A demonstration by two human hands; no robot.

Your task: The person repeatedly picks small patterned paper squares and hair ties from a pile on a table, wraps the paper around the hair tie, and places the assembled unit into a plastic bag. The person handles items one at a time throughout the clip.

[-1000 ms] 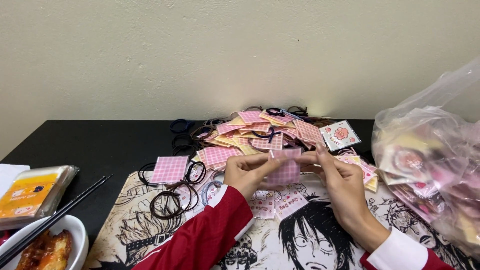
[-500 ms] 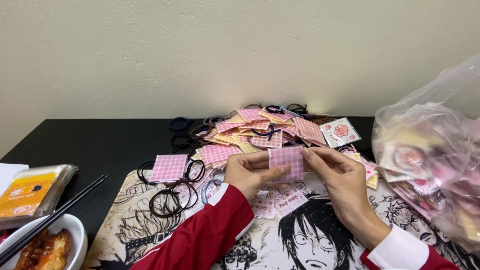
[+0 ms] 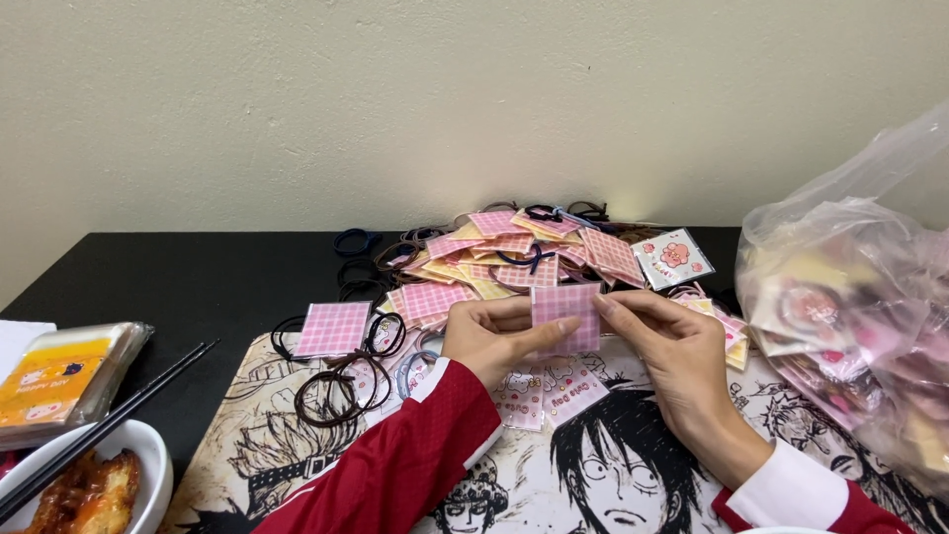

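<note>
Both hands hold one small pink checked packet (image 3: 566, 314) upright above the mat. My left hand (image 3: 491, 339) pinches its left and lower edge; my right hand (image 3: 664, 341) pinches its right edge. Behind it lies a heap of pink and yellow checked packets (image 3: 514, 259) mixed with dark hair ties. A single pink checked packet (image 3: 334, 328) lies flat to the left, beside loose brown and black hair ties (image 3: 336, 388). Under my wrists lie a few pale printed packets (image 3: 547, 393).
A printed cartoon mat (image 3: 554, 475) covers the black table (image 3: 178, 277). A clear plastic bag of packets (image 3: 850, 336) bulges at the right. At the left are a white bowl of food (image 3: 89, 485) with black chopsticks (image 3: 104, 425) and a stack of yellow packets (image 3: 64, 376).
The packet was low between my hands a second ago; it is now raised upright and held by both edges. My hands shifted slightly apart.
</note>
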